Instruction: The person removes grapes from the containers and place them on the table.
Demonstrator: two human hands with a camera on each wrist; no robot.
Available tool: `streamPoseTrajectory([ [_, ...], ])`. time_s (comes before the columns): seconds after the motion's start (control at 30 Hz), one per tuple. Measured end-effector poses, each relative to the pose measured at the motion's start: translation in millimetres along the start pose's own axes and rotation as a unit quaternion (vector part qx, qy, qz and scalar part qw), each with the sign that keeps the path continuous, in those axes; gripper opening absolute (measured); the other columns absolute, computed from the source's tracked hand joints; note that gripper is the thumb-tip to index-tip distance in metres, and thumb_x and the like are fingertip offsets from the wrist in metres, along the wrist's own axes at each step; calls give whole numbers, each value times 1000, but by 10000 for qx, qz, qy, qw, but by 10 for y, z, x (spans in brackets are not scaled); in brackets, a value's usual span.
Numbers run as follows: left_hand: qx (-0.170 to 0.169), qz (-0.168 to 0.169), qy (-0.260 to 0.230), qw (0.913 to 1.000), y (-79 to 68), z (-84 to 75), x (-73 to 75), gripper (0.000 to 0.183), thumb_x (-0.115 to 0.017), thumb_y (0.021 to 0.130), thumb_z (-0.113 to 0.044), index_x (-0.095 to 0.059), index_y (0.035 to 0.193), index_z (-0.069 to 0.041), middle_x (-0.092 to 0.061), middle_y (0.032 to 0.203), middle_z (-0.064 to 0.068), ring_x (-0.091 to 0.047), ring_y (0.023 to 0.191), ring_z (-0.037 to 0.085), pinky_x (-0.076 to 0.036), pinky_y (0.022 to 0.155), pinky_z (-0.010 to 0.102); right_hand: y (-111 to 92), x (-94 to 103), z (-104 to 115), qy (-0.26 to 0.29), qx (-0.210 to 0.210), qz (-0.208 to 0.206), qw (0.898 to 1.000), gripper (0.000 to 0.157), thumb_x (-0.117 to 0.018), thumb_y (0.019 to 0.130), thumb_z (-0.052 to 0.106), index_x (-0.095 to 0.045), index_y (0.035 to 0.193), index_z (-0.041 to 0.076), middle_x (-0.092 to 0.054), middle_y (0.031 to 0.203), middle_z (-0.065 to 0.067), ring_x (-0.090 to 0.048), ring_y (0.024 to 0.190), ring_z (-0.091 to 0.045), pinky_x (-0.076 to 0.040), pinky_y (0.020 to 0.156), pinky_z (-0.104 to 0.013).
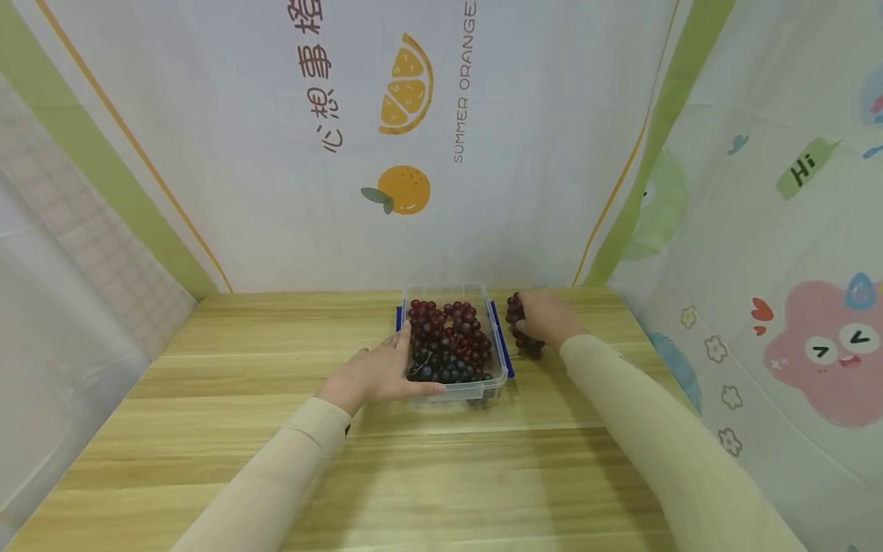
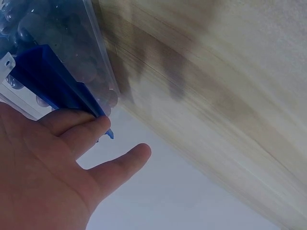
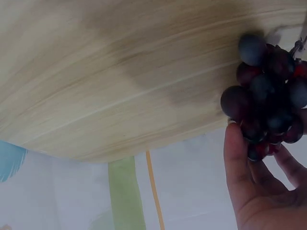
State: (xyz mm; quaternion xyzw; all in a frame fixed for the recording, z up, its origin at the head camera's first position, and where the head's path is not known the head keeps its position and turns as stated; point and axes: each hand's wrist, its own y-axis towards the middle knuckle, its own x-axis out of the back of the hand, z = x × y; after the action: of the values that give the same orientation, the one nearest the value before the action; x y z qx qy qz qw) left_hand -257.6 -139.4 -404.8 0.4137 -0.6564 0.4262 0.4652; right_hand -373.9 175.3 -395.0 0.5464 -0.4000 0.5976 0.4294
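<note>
A clear plastic box [image 1: 461,392] with blue side latches [image 1: 502,337] stands on the table, filled with dark red and near-black grapes [image 1: 448,341]. My left hand [image 1: 375,372] rests against its near left corner, the thumb lying along the front rim and the fingers along the left side. In the left wrist view, fingertips touch the folded-down blue latch [image 2: 57,81], and the little finger stands out apart from it. Just right of the box, my right hand [image 1: 548,318] holds a separate bunch of grapes [image 3: 268,96], fingers around its side.
The wooden table [image 1: 276,337] ends at a white cloth backdrop [image 1: 517,192] printed with oranges, close behind the box. On the right, a patterned cloth [image 1: 731,307] hangs along the table edge. Another pale cloth [image 1: 83,307] borders the left side.
</note>
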Motion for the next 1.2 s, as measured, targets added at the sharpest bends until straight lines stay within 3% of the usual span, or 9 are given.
streamPoseTrajectory([
  [0.2, -9, 2, 7, 10000, -2, 7, -9, 141, -31, 59, -103, 10, 158, -11, -19, 163, 13, -26, 150, 29, -32, 113, 63, -1, -29, -8, 95, -292, 327, 9990, 48, -63, 94, 33, -57, 126, -2, -65, 121, -21, -64, 109, -36, -53, 93, -51],
  [0.37, -23, 30, -45, 10000, -21, 29, -1, 141, -32, 58, -103, 10, 158, -11, -16, 164, 12, -27, 149, 30, -33, 112, 62, 1, -21, -10, 310, -572, 886, 9939, 47, -55, 98, 39, -65, 114, -4, -65, 121, -23, -65, 103, -34, -52, 91, -49],
  [0.43, -48, 30, -72, 10000, -34, 38, 8, 141, -32, 59, -103, 10, 158, -11, -16, 164, 12, -26, 149, 30, -34, 112, 62, 7, -9, -9, 406, -638, 1019, 9919, 48, -54, 97, 42, -66, 109, -3, -66, 118, -24, -66, 99, -32, -53, 89, -48],
  [0.67, -53, 70, -87, 9999, -48, 58, 22, 141, -34, 60, -102, 9, 158, -10, -15, 164, 13, -25, 150, 31, -32, 112, 63, 15, 38, -11, 548, -689, 1149, 9895, 59, -58, 90, 46, -58, 118, -7, -65, 115, -24, -64, 95, -31, -55, 84, -44],
  [0.9, -7, 61, -89, 9999, -51, 51, 12, 141, -33, 59, -102, 9, 158, -11, -16, 164, 13, -26, 150, 31, -34, 112, 60, 7, 150, 11, 887, -724, 1505, 9820, 51, -58, 92, 40, -59, 119, -3, -64, 120, -22, -63, 99, -32, -56, 77, -44],
  [1.0, -25, 53, -89, 9999, -55, 50, 9, 141, -33, 59, -103, 9, 158, -10, -16, 163, 13, -27, 149, 31, -36, 112, 59, -11, 259, 69, 759, -641, 1635, 9815, 46, -54, 96, 38, -62, 117, -3, -63, 123, -23, -63, 106, -35, -55, 86, -48],
  [1.07, -22, 55, -90, 9999, -58, 52, 8, 141, -32, 59, -103, 9, 158, -10, -16, 163, 13, -27, 149, 31, -36, 112, 59, -21, 349, 143, 600, -551, 1598, 9838, 50, -52, 98, 37, -59, 124, -4, -58, 131, -25, -59, 118, -39, -50, 98, -51],
  [1.2, -16, 32, -112, 9999, -59, 61, 7, 141, -32, 59, -102, 9, 158, -11, -16, 164, 13, -26, 150, 30, -35, 112, 60, -24, 540, 357, 409, -374, 1333, 9895, 64, -52, 98, 34, -39, 145, -6, -43, 148, -26, -43, 136, -43, -37, 113, -54],
])
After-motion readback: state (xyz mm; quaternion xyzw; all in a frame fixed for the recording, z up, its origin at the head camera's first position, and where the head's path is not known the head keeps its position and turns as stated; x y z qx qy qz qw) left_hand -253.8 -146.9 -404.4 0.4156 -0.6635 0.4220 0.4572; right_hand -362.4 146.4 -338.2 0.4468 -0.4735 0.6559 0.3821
